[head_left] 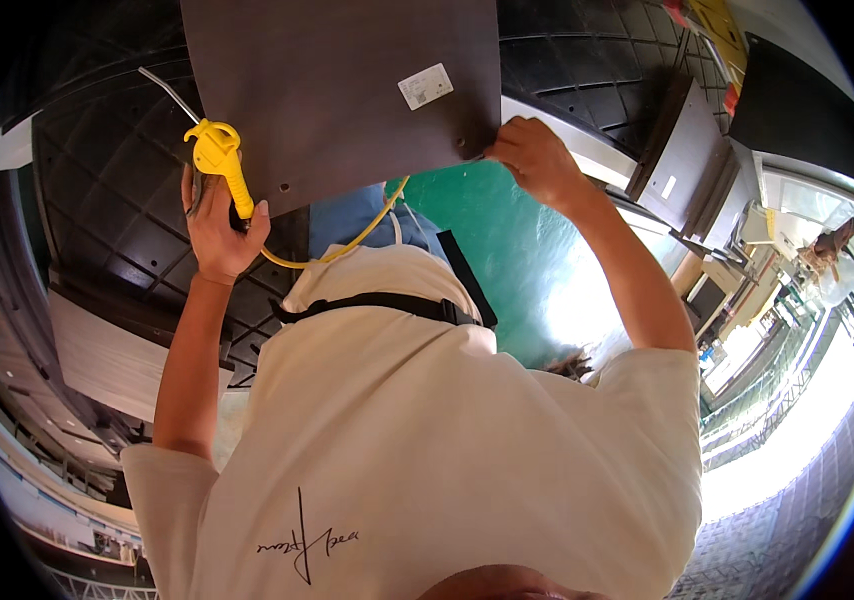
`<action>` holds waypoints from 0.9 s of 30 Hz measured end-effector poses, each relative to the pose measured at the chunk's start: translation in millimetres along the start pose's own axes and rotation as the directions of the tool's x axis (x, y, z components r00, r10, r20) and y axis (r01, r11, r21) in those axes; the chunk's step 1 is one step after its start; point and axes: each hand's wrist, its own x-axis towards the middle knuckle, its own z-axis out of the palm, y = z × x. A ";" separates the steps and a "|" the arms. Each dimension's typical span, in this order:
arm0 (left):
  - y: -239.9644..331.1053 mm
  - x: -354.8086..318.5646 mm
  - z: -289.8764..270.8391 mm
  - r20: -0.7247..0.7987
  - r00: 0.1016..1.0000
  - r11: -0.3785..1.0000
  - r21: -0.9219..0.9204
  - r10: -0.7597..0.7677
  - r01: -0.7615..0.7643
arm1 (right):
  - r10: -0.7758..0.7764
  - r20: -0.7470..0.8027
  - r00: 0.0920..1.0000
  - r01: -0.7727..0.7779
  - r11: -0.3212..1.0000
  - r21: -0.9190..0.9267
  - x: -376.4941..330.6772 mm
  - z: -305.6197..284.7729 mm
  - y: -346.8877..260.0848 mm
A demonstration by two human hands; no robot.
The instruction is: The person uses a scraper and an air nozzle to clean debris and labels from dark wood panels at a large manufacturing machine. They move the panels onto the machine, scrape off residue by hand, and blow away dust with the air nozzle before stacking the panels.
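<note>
Nearest the camera, a cream short-sleeved T-shirt (427, 430) is worn. Beyond it, a yellow air gun (217, 152) with a bent metal nozzle is grasped by the left hand (215, 235), just beside a flat dark-brown rectangular panel (337, 90). The panel's near right corner is touched by the curled right hand (541, 160); whether it is pinched cannot be told. Farther off, a black gridded surface (112, 170) is seen.

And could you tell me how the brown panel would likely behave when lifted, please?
The brown panel would probably stay stiff, as it looks flat with straight edges. Its smooth face might be slippery. It could tip if lifted only by the corner at the right hand, since most of it extends away from there.
</note>
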 end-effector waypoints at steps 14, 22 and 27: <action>4.9 4.0 3.6 -0.104 0.995 1.000 0.007 0.008 -0.008 | -0.091 -0.620 0.779 -0.104 0.957 -0.271 100.2 -7.5 73.3; 4.9 3.1 -0.1 -0.056 0.998 1.000 0.026 0.008 -0.007 | -0.062 -0.617 0.785 -0.139 0.952 -0.273 94.0 -1.6 54.0; 4.8 2.5 3.8 -0.082 0.997 0.999 0.033 0.014 -0.011 | -0.047 -0.612 0.789 -0.127 0.963 -0.237 71.6 14.5 47.3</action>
